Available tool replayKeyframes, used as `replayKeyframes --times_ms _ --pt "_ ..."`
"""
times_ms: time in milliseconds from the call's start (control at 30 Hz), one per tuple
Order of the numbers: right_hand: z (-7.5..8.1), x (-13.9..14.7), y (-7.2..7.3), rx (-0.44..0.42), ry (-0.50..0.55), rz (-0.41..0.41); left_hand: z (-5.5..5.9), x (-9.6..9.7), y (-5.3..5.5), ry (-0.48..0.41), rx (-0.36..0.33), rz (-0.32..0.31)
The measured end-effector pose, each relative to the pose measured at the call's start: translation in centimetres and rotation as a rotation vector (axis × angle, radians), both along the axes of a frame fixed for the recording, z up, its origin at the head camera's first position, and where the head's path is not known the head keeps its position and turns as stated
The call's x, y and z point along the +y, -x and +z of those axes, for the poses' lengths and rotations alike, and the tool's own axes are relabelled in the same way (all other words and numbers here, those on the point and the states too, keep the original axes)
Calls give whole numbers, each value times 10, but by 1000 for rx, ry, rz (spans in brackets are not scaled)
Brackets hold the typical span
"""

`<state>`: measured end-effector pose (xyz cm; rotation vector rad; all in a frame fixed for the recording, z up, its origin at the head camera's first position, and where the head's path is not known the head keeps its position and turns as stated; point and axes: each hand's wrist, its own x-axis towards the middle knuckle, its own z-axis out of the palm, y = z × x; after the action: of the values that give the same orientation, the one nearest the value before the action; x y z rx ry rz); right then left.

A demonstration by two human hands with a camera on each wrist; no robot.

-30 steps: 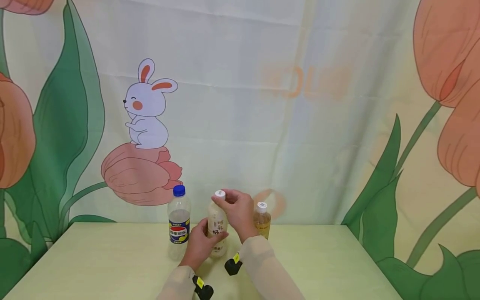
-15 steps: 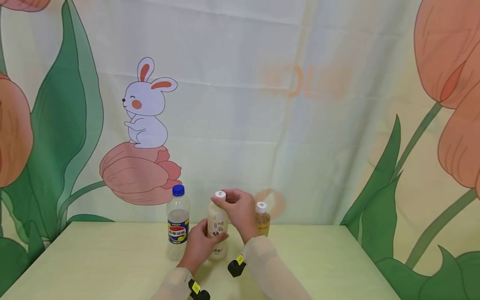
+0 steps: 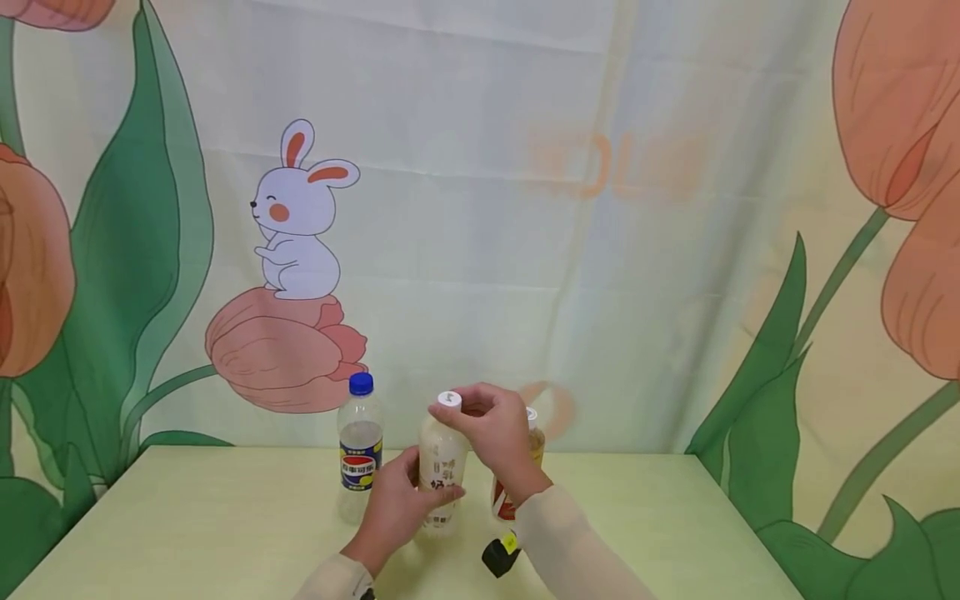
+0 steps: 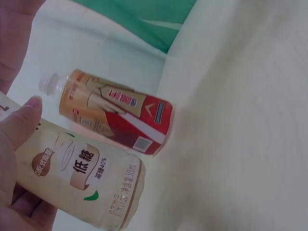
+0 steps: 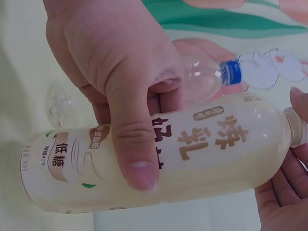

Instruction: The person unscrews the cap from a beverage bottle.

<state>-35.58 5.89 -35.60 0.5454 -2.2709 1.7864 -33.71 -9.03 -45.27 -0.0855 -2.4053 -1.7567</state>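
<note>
A cream-coloured milk tea bottle (image 3: 441, 454) stands upright in the middle, its label printed with brown characters. My left hand (image 3: 396, 504) grips its lower body, thumb across the front; the right wrist view shows that thumb lying over the label of the bottle (image 5: 211, 144). Up at the neck, my right hand (image 3: 498, 429) pinches the white cap (image 3: 449, 399) between thumb and fingers. The cap sits on the bottle's mouth. In the left wrist view only the lower part of the bottle (image 4: 91, 168) shows beside my left hand (image 4: 19, 130).
Left of the hands stands a clear bottle (image 3: 361, 454) with a blue cap and blue label. A tea bottle (image 4: 118, 110) with an orange and red label stands to the right, partly behind my right hand in the head view. The pale table (image 3: 637, 517) meets a printed backdrop (image 3: 465, 208).
The milk tea bottle and both hands have come slightly nearer to me and a little right. My right wrist has shifted right, with its fingers still at the cap. The view has moved slightly.
</note>
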Motion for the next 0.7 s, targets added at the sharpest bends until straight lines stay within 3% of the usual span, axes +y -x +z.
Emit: replayKeyframes --times_ms 167,367,700 --pt "6 7 -16 -15 -19 2 9 5 -16 2 -9 -19" --pt "8 16 -27 -2 41 69 14 10 -38 -13 -17 -65" --pt "15 26 -55 42 89 107 20 15 -67 -105 -105 -150"
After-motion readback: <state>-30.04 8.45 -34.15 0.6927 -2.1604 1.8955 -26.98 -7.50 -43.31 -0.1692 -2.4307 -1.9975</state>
